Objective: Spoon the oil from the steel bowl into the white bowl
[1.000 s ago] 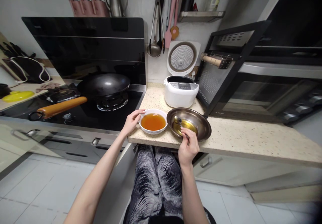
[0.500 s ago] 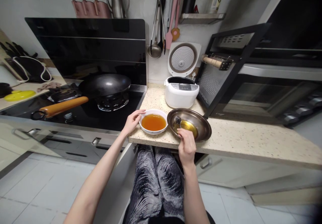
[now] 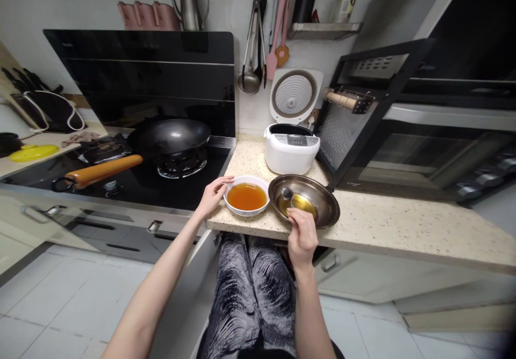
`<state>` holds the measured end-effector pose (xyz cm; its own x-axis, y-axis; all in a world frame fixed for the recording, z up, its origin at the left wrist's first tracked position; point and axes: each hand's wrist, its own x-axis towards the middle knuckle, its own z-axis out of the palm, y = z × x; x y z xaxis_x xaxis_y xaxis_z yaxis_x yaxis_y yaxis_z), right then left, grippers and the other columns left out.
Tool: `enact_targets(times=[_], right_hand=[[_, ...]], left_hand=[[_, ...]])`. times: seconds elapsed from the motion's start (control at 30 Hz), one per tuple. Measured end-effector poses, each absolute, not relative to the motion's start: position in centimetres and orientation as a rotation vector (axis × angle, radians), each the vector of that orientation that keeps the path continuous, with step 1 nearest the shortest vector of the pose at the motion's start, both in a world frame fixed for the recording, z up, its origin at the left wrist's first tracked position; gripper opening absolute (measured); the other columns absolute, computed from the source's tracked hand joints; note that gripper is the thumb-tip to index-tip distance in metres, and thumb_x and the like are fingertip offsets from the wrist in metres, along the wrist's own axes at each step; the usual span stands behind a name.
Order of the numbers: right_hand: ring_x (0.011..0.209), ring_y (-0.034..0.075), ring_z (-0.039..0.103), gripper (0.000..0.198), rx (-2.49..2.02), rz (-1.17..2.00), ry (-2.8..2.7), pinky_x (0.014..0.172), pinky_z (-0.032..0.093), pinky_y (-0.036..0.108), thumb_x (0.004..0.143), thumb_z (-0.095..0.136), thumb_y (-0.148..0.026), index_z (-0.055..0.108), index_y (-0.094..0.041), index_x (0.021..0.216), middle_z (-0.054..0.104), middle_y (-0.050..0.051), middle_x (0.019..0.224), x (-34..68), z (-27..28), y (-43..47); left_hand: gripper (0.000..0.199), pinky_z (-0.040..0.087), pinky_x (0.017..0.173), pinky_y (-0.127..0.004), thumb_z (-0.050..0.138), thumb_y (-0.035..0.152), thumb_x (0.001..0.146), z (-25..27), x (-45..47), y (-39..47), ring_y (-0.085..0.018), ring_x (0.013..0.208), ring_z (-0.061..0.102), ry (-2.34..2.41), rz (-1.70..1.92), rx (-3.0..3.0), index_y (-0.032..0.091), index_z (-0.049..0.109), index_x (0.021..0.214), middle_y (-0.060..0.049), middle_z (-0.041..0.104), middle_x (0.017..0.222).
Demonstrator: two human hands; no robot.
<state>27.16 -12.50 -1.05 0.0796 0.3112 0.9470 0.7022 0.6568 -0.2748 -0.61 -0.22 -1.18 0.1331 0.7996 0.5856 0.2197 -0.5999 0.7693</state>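
A white bowl (image 3: 261, 208) of reddish-brown liquid stands at the left end of the counter. My left hand (image 3: 213, 194) grips its left rim, fingertips over the edge. Right beside the bowl is a wide metal basin (image 3: 328, 200) with yellow, oil-like liquid at its bottom. My right hand (image 3: 303, 232) is closed in a pinch over the basin's near rim, holding a small metal spoon (image 3: 287, 193). The spoon's head hangs inside the basin, above its left part; the fingers hide much of the handle.
Behind the bowl and basin stands a white rice cooker (image 3: 291, 152) with its lid raised. A black wok (image 3: 171, 136) with a wooden handle (image 3: 104, 170) sits on the stove at left. An oven (image 3: 435, 155) stands at right. Utensils (image 3: 253, 42) hang on the wall.
My right hand has shifted slightly right with the spoon, whose head has moved a little right within the basin. My left hand stays on the bowl's rim.
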Motion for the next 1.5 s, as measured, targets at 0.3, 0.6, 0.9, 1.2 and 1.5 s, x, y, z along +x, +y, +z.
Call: enact_targets(times=[0.3,0.6,0.9,1.2,1.5], right_hand=[[0.092,0.019,0.071,0.023,-0.833,-0.25,-1.26,0.082,0.06,0.036,0.096,0.054,-0.004,0.067,-0.022,0.103,0.073,0.006,0.098,25.3,-1.2,-13.2],[0.093,0.019,0.073,0.018,-0.826,-0.11,-1.261,0.085,0.06,0.038,0.099,0.053,-0.011,0.067,-0.022,0.099,0.074,0.006,0.097,23.5,-1.2,-13.6],[0.091,0.018,0.073,0.019,-0.834,-0.026,-1.342,0.081,0.06,0.033,0.099,0.053,-0.008,0.066,-0.022,0.098,0.075,0.006,0.096,21.7,-1.6,-13.4],[0.092,0.017,0.072,0.017,-0.838,0.017,-1.358,0.084,0.06,0.032,0.099,0.055,-0.01,0.067,-0.022,0.099,0.075,0.005,0.097,21.4,-2.2,-12.9],[0.093,0.019,0.073,0.016,-0.863,0.043,-1.359,0.084,0.06,0.035,0.101,0.052,-0.015,0.067,-0.021,0.097,0.075,0.007,0.097,21.2,-2.4,-12.6]], left_hand=[[0.028,0.048,0.112,-0.047,0.057,0.035,0.098,-1.3,-0.7,-0.2,-0.028,0.124,0.067,0.979,1.484,1.905,0.019,0.078,0.108,-0.013,0.073,0.129],[0.028,0.049,0.11,-0.044,0.056,0.036,0.098,-1.4,-0.6,-0.1,-0.027,0.123,0.068,0.99,1.487,1.902,0.019,0.077,0.108,-0.012,0.074,0.128],[0.03,0.053,0.103,-0.041,0.056,0.039,0.098,-1.3,-0.5,-0.3,-0.028,0.12,0.069,1.016,1.48,1.86,0.019,0.075,0.107,-0.013,0.074,0.127],[0.03,0.054,0.099,-0.037,0.056,0.04,0.098,-1.2,-0.5,-0.4,-0.027,0.118,0.069,1.019,1.495,1.859,0.018,0.075,0.106,-0.013,0.074,0.124],[0.033,0.056,0.09,-0.032,0.058,0.043,0.097,-1.1,-0.6,-0.5,-0.025,0.112,0.07,1.054,1.454,1.801,0.018,0.075,0.109,-0.012,0.075,0.123]])
